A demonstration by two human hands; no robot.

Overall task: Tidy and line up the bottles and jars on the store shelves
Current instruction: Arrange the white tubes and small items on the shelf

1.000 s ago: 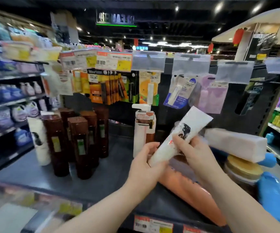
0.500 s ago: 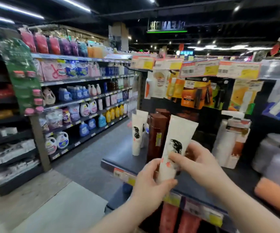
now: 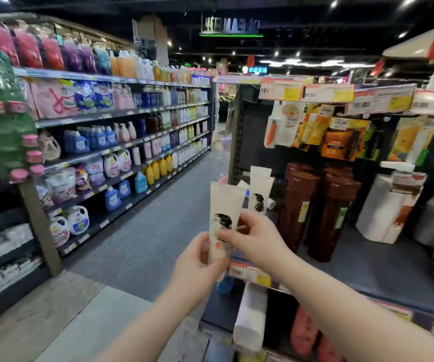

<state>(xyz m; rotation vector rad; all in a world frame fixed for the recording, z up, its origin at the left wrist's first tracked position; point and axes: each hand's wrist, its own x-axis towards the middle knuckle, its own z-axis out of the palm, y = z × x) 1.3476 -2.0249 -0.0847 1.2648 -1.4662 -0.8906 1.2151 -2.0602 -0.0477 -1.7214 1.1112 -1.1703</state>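
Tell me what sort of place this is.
Most likely a supermarket's household and personal-care aisle: long shelves of detergent bottles line the left, yellow price tags edge the shelf ahead, and both hands hold a white tube of product.

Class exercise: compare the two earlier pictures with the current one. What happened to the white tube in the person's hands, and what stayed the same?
The white tube went from lying tilted over the cluttered right part of the shelf to standing upright, carried left to the shelf's corner, close to the matching tube standing there. Unchanged: the left hand and the right hand both keep their grip on it, and the brown bottles stand where they were.
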